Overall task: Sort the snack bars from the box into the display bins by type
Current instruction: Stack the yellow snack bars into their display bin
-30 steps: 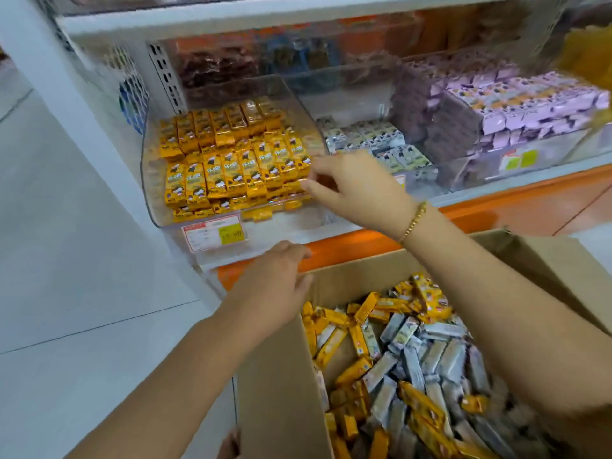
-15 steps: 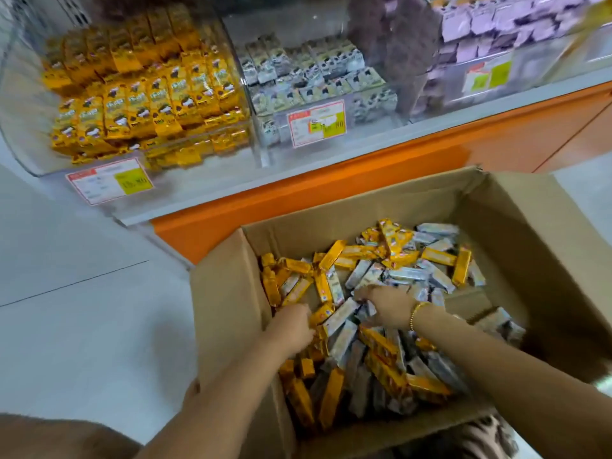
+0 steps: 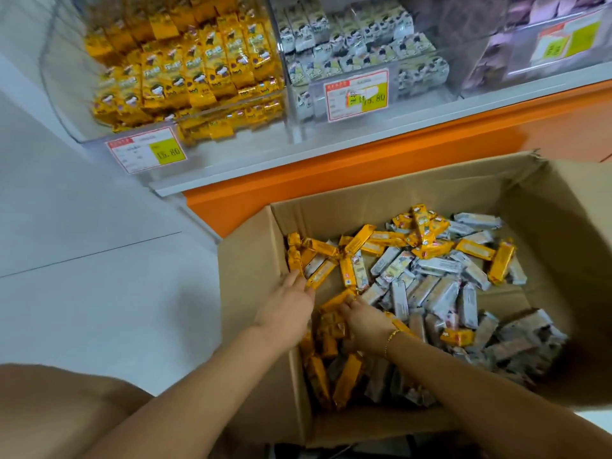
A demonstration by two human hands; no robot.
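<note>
An open cardboard box (image 3: 251, 260) on the floor holds a loose heap of yellow snack bars (image 3: 427, 250) and silver-white snack bars (image 3: 440, 293). Both my hands are inside it, near its left wall. My left hand (image 3: 288, 306) reaches forward with straight fingers that touch yellow bars (image 3: 318, 274) by the wall. My right hand (image 3: 366, 319), with a gold bracelet at the wrist, has its bent fingers on the end of a yellow bar (image 3: 336, 299). On the shelf above, one clear bin holds yellow bars (image 3: 185, 71) and the one beside it holds white bars (image 3: 351, 44).
A third clear bin (image 3: 530, 44) with purple packs stands at the far right of the shelf. Red and yellow price tags (image 3: 147, 150) hang on the bin fronts. The shelf base (image 3: 331, 173) is orange. Grey floor tiles (image 3: 82, 260) lie left of the box.
A second ago my right hand was up at the yellow bin and my left on the box's edge. Both have come down into the box, and my view has tilted down.
</note>
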